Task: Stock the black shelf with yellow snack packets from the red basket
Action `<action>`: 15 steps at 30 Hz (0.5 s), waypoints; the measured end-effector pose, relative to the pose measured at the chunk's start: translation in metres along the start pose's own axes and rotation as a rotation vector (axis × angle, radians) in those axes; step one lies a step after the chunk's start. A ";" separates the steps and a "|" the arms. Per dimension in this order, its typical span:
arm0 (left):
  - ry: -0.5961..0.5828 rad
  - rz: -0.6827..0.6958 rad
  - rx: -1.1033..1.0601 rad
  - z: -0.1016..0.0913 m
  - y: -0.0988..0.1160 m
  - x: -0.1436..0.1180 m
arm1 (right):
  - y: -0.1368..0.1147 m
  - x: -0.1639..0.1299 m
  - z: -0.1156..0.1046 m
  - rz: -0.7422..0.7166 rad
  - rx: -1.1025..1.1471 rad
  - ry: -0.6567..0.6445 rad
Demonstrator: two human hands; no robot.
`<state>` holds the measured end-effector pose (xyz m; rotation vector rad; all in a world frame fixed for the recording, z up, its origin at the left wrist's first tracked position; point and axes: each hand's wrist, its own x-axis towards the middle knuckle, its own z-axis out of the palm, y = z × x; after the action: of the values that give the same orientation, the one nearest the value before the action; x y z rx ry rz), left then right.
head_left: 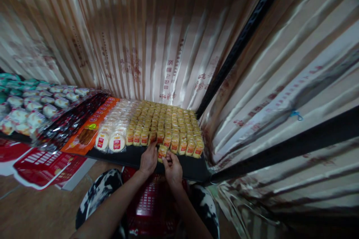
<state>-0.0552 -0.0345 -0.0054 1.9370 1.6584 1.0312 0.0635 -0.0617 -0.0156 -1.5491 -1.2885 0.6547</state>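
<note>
Rows of small yellow wrapped cakes (174, 119), each with a red and orange label, stand packed on a black shelf (190, 166). My right hand (173, 168) pinches one wrapped cake (162, 152) just in front of the front row. My left hand (148, 161) is at that row, its fingertips closed at the lower edge of a darker-looking wrapped cake (153, 137). Its fingers are partly hidden, and the grip there is blurred. Left of the yellow rows lie round white packets (117, 142) with red labels.
Farther left are an orange snack bag (86, 134), dark red packets (67, 123) and white and green packages (36, 101). A red basket (146, 201) is between my knees; more red baskets (42, 164) sit below the shelf. Printed curtains (168, 37) and a black post (238, 48) enclose the shelf.
</note>
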 end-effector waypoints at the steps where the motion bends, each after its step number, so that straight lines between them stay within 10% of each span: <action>1: 0.016 -0.011 -0.025 0.000 -0.002 -0.001 | -0.002 0.001 0.002 -0.007 -0.021 0.002; 15: 0.016 0.214 0.019 0.000 -0.011 -0.017 | -0.016 0.007 -0.004 -0.087 -0.228 0.006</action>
<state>-0.0628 -0.0483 -0.0175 2.1608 1.4982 1.1148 0.0621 -0.0573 0.0015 -1.6648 -1.4575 0.4598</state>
